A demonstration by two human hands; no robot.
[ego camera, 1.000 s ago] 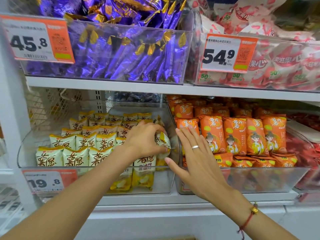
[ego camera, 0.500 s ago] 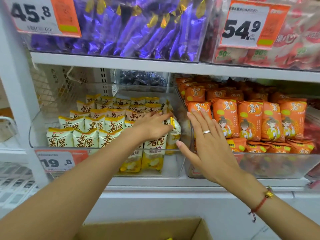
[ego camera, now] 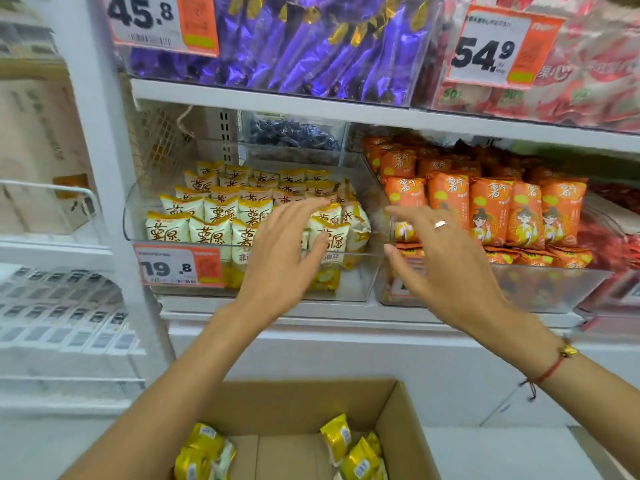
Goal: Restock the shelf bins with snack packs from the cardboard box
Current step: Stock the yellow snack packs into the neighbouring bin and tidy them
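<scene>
Shop shelf (ego camera: 346, 114) with yellow snack packs (ego camera: 211, 220) in clear bin (ego camera: 360, 292), both hands' fingers spread, empty: left hand (ego camera: 277, 258), right hand (ego camera: 446, 265).

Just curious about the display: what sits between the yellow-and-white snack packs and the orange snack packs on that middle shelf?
Only the clear plastic bin walls separate the yellow-and-white snack packs from the orange snack packs, seen in the head view.
</scene>
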